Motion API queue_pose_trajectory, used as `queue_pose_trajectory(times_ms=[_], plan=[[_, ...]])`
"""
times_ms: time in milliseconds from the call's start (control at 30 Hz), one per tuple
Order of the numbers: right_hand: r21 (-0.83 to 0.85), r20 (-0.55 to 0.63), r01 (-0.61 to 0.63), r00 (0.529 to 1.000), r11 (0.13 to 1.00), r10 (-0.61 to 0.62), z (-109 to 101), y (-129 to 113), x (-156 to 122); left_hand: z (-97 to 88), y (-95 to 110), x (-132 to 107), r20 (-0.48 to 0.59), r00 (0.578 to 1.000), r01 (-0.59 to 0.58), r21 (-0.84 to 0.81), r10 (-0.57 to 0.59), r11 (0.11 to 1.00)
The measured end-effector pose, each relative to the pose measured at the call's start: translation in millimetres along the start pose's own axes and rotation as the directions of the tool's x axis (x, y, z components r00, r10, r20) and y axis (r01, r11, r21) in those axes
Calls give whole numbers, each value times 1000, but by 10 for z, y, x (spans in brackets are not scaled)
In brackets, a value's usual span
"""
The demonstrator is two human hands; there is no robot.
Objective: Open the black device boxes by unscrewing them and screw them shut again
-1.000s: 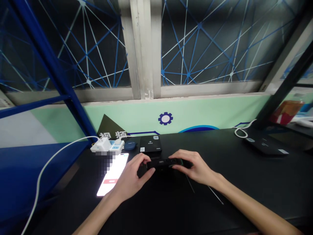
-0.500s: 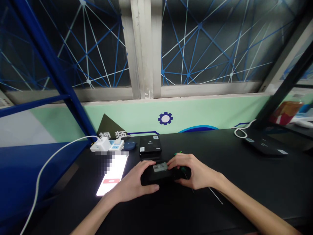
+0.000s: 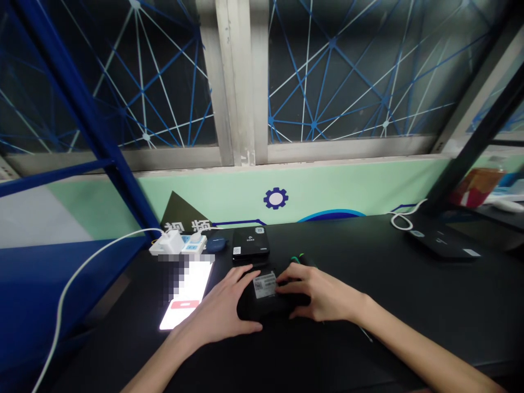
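Centrally, we see a flat black box with rounded corners lying on the dark, matte tabletop, with a white printed label on its upper face. Our left hand cups the box's left end, fingers stretched along its side and thumb pressed to the near edge. Our right hand covers the right end, its fingers curled over the top, so both hands grasp the box.

To the left lies a phone with a glowing screen. Behind stand a white power strip, a small oval blue case and a second box, square and glossy.

The right end of the held box is hidden under our hand. The label's print is too small to read. A patch beside the phone is pixelated. A green-tipped object behind our right hand is largely concealed, and we cannot identify it.
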State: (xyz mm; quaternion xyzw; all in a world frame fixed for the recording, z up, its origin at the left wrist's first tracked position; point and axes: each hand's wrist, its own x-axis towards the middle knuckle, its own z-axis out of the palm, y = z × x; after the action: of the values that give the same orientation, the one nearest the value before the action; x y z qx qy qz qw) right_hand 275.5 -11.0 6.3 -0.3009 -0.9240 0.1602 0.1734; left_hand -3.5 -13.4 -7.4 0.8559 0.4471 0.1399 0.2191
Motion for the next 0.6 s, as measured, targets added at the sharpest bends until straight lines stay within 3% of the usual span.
queue_pose_trajectory(times_ms=[233,400,533,600], plan=[[43,-9,-8,1000,999,8,-25,-59,-8,-30,26,-5,22,999,-33,44,32,998],[111,-169,18,986,994,1,-125,-75,0,-54,39,1,40,998,-59,51,57,997],[-17,-376,-151,917,988,134,-246,30,-21,-72,66,12,35,997,-67,46,65,997],[-73,-424,-269,880,960,215,-287,90,-41,-62,73,20,4,997,-75,61,75,995]])
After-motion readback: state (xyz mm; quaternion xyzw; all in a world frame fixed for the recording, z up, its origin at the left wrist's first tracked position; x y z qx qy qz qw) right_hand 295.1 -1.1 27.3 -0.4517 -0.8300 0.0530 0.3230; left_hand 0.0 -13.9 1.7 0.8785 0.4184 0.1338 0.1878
